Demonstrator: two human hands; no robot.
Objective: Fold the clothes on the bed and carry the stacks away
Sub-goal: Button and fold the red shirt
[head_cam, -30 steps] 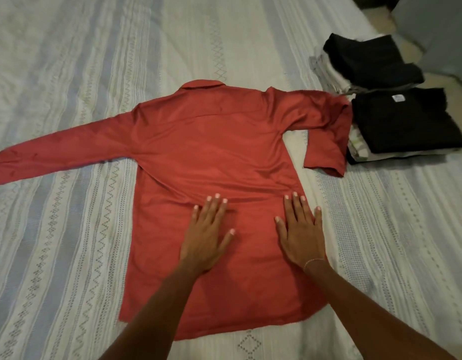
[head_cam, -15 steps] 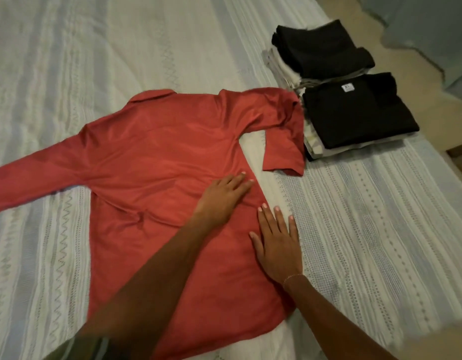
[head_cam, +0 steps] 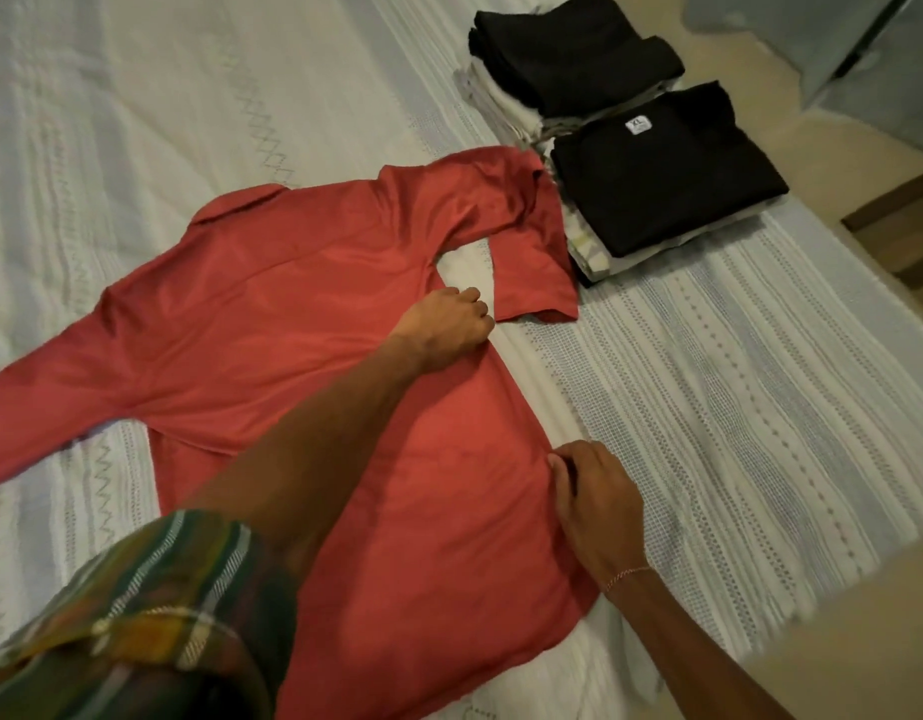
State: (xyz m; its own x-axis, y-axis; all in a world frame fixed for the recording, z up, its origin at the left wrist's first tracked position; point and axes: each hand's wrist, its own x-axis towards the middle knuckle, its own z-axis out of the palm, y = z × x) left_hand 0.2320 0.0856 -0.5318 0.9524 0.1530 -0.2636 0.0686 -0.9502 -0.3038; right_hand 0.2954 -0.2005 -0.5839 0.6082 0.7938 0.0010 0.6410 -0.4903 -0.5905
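Note:
A red long-sleeved shirt (head_cam: 272, 324) lies spread face down on the bed, collar away from me. One sleeve stretches out to the left; the other is bent down beside the stacks on the right. My left hand (head_cam: 446, 324) reaches across the shirt and grips its right side edge just below the armpit, fingers curled. Lower down on the same edge, my right hand (head_cam: 592, 504) pinches the fabric. Two stacks of folded clothes sit at the upper right, the near stack (head_cam: 662, 174) topped by a black T-shirt, the far stack (head_cam: 573, 54) topped by dark cloth.
The bed (head_cam: 760, 407) has a pale bedspread with grey-blue stripes and zigzag stitching. Its right edge meets a beige floor (head_cam: 875, 163), where a grey piece of furniture (head_cam: 864, 49) stands at the upper right. Open bedspread lies right of the shirt.
Both hands were pressing flat on the shirt's back. They slid to its right edge and curled onto the fabric there. My view swung to the right.

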